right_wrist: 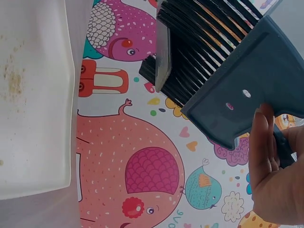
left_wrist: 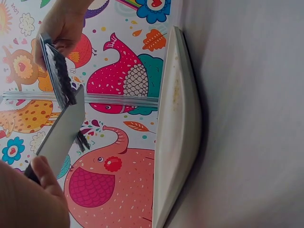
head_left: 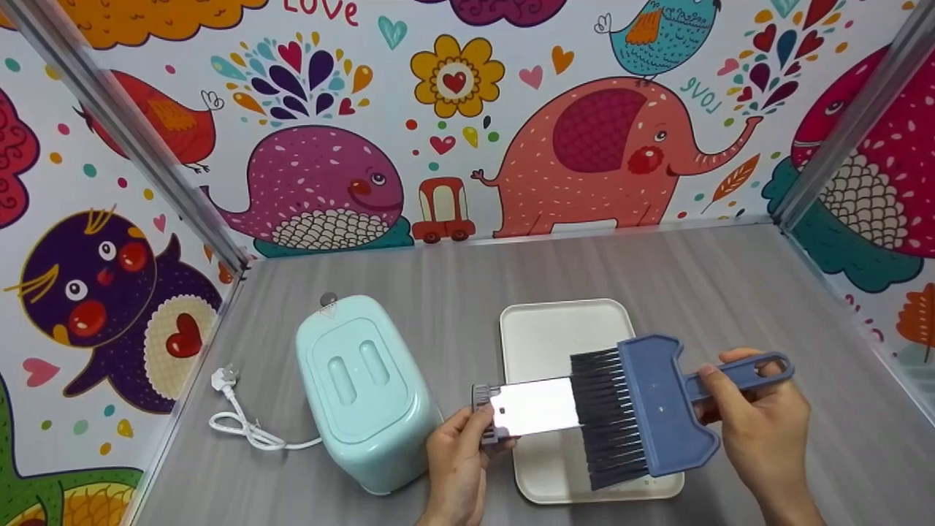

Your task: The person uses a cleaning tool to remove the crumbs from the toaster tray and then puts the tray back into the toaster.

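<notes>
My left hand (head_left: pixel 460 456) pinches the grey end of a flat, shiny toaster crumb tray (head_left: pixel 537 409) between thumb and fingers. Gripped by its handle in my right hand (head_left: pixel 767 416) is a blue-grey hand brush (head_left: pixel 665 405) with black bristles (right_wrist: pixel 199 52). The bristles meet the crumb tray's far end, and in the right wrist view its edge stands among them. Both are held above a cream rectangular tray (head_left: pixel 566 325), where brown crumbs (right_wrist: pixel 14 78) lie scattered.
Left of my hands stands a mint-green toaster (head_left: pixel 365 394) with a lid on top. Its white cord (head_left: pixel 252 435) and plug (head_left: pixel 225 378) lie on the grey wood-look table (head_left: pixel 453 292). Cartoon-printed panels (head_left: pixel 453 146) wall in the back and sides.
</notes>
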`<state>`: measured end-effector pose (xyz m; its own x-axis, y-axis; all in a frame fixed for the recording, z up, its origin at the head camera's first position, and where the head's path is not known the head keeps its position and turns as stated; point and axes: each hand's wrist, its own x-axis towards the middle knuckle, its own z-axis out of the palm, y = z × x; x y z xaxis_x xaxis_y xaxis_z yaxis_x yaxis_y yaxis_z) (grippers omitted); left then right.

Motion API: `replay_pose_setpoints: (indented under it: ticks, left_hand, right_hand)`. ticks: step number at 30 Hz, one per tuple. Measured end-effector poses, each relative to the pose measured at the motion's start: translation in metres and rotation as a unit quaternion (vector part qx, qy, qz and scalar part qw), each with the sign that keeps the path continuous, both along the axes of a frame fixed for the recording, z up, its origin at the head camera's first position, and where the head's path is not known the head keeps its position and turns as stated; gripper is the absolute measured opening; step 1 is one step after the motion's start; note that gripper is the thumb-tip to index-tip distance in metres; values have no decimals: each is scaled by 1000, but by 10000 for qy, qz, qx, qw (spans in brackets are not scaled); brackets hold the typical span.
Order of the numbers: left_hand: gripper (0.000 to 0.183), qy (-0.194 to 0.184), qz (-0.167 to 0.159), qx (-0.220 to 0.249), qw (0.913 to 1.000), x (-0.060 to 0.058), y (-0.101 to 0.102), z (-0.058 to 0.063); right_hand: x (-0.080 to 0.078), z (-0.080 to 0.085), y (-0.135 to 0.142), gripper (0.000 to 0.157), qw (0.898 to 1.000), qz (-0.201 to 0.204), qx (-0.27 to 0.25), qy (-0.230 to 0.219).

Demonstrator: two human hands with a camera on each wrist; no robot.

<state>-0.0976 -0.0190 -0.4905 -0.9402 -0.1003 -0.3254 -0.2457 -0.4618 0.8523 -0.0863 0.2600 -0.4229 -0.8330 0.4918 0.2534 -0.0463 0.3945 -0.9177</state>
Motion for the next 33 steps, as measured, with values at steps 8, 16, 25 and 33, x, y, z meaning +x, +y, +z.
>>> replay_pose_setpoints:
  ticks: [8, 16, 25, 33]
  left_hand:
    - [25, 16, 9, -35, 10000, 1, -1, 0]
    - [25, 135, 103, -16, 9999, 1, 0, -1]
    - [25, 154, 168, 64, 9997, 2, -1, 2]
    - [24, 93, 175, 10, 9998, 1, 0, 0]
  right_hand:
    - [-3, 4, 6, 14, 9986, -474, 36, -216]
    - [-4, 6, 9, 12, 9967, -672, 41, -454]
    - [-4, 8, 13, 10, 9955, -762, -89, -557]
    - [-3, 12, 16, 9, 9933, -806, -380, -735]
